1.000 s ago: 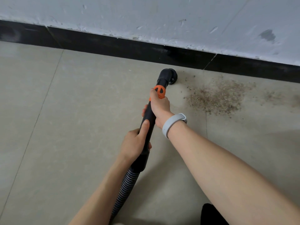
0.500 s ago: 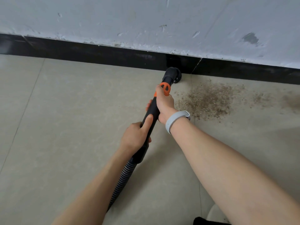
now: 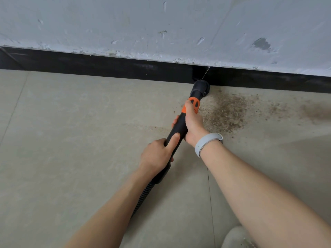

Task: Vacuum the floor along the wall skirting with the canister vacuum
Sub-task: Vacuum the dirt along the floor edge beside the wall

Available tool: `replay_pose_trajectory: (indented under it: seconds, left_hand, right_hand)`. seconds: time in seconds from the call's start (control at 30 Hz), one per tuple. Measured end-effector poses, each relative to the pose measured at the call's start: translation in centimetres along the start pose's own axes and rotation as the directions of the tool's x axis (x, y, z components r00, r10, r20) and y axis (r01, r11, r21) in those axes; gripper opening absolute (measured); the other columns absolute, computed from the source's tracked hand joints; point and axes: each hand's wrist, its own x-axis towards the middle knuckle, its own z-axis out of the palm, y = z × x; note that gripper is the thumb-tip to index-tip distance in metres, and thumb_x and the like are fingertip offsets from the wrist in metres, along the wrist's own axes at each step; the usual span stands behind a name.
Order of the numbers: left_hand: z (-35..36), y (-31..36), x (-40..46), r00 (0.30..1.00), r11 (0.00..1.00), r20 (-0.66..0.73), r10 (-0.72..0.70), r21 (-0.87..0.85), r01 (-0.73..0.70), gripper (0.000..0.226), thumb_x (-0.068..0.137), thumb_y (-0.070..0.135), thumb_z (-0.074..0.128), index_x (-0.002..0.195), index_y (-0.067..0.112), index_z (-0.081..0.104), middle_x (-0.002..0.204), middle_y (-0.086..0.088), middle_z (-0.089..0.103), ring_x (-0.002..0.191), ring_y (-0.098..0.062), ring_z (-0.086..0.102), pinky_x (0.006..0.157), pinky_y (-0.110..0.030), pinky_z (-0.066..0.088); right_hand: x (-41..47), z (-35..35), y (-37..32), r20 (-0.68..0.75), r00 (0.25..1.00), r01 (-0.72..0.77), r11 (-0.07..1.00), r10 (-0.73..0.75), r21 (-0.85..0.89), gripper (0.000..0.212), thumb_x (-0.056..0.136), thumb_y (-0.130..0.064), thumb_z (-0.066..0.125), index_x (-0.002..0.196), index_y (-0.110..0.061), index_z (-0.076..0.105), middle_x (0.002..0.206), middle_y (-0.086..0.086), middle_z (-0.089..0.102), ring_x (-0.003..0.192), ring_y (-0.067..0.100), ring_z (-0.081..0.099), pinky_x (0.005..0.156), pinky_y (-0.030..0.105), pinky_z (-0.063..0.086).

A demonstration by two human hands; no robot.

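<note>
Gripping the black plastic vacuum wand [image 3: 180,125] with both hands, the person leans toward the wall. The right hand [image 3: 193,123] is wrapped round the wand just below its orange collar [image 3: 194,103], a pale grey band [image 3: 206,143] on that wrist; the left hand [image 3: 157,154] is clamped lower down, thumb laid along the tube, just above where the ribbed black hose [image 3: 143,196] begins. Ahead of the right hand, the round black brush nozzle [image 3: 201,87] sits on the beige tiled floor [image 3: 71,140], pressed up against the black skirting strip [image 3: 107,67] under the scuffed white wall [image 3: 161,24].

As for progress, the floor to the left of the hands looks clean along the skirting, so that stretch seems done. To the right of the right hand a broad patch of brown gritty dirt [image 3: 225,111] lies untouched, with fainter smudges beyond it. I'd judge the job about half finished, the dirtiest part left.
</note>
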Motion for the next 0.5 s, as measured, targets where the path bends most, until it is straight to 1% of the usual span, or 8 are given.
replay_pose_trajectory:
  seconds: [0.13, 0.27, 0.37, 0.5]
  left_hand:
    - [-0.5, -0.5, -0.6, 0.999, 1.0, -0.045, -0.015, -0.002, 0.015, 0.054, 0.093, 0.059, 0.032, 0.07, 0.017, 0.055, 0.061, 0.004, 0.067, 0.063, -0.017, 0.065, 0.07, -0.03, 0.052]
    - [-1.3, -1.8, -2.4, 0.994, 0.999, -0.098, -0.042, -0.036, 0.038, 0.053, 0.093, 0.056, 0.033, 0.068, 0.014, 0.054, 0.058, 0.003, 0.064, 0.058, -0.015, 0.063, 0.065, -0.029, 0.049]
    - [-1.9, -3.2, -3.8, 0.992, 0.994, -0.099, -0.076, -0.084, 0.068, 0.053, 0.092, 0.057, 0.034, 0.069, 0.014, 0.055, 0.057, 0.003, 0.064, 0.056, -0.015, 0.063, 0.066, -0.031, 0.051]
    - [-2.9, -4.0, -4.3, 0.995, 0.99, -0.065, -0.074, -0.123, 0.066, 0.055, 0.091, 0.057, 0.035, 0.068, 0.011, 0.056, 0.057, 0.002, 0.066, 0.059, -0.018, 0.064, 0.071, -0.035, 0.055]
  right_hand:
    - [-0.2, 0.6, 0.6, 0.046, 0.999, -0.027, 1.0, 0.026, 0.013, 0.03, 0.09, -0.041, 0.056, 0.086, -0.013, 0.046, 0.054, 0.004, 0.051, 0.042, 0.018, 0.05, 0.05, 0.029, 0.047]
    - [-1.3, 1.9, 2.0, 0.101, 0.994, -0.036, 0.999, 0.039, -0.03, 0.028, 0.092, -0.04, 0.054, 0.09, -0.014, 0.046, 0.048, 0.003, 0.051, 0.039, 0.018, 0.049, 0.049, 0.028, 0.046]
    - [-2.5, 2.9, 3.4, 0.125, 0.991, -0.042, 0.999, 0.045, -0.031, 0.025, 0.093, -0.037, 0.053, 0.09, -0.014, 0.044, 0.05, 0.005, 0.049, 0.038, 0.018, 0.047, 0.049, 0.027, 0.045]
    - [-3.4, 3.5, 4.1, 0.084, 0.996, -0.024, 0.999, 0.027, -0.045, 0.025, 0.093, -0.038, 0.052, 0.09, -0.014, 0.045, 0.052, 0.005, 0.049, 0.038, 0.019, 0.048, 0.05, 0.029, 0.046]
